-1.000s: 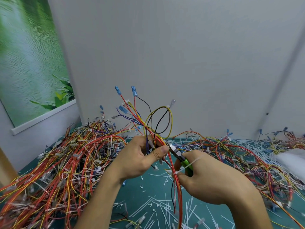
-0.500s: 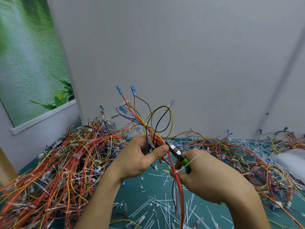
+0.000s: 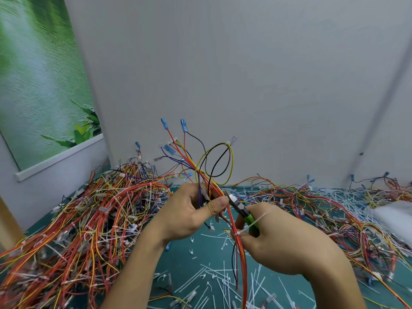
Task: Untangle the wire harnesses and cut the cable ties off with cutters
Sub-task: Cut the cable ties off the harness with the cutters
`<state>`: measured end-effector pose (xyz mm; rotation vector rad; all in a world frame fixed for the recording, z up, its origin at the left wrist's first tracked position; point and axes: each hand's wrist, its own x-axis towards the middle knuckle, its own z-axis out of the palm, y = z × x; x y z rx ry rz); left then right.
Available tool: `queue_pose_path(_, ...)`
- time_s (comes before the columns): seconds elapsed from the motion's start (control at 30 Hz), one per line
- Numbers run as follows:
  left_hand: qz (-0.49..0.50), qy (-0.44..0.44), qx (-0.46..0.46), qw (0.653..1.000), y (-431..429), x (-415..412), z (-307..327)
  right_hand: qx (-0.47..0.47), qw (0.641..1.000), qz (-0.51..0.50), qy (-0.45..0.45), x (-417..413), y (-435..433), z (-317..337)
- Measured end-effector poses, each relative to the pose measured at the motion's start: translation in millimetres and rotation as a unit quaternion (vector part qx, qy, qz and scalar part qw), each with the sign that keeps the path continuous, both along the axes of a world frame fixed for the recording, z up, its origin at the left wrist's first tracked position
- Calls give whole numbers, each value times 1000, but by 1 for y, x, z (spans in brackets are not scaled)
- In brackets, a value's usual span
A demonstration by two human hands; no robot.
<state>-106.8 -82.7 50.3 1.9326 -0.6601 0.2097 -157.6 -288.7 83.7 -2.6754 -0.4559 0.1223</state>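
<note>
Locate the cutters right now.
Head view, centre: the green-handled cutters sit in the right hand, tips at the wire bundle held by the left hand.

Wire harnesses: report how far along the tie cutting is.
Done: many cut ties litter the mat. In hand: the left hand grips one harness, the right hand holds green cutters against it; a white tie is on it. Left: the tangled left pile and right pile.

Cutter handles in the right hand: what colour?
Bright green cutter handles, best in the head view.
</note>
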Motion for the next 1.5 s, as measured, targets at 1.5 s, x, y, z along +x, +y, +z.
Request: queue_pose_path(1.5, 10, -17, -19, 1000, 4, -9, 8, 8, 1000, -5, -12, -1, 8, 1)
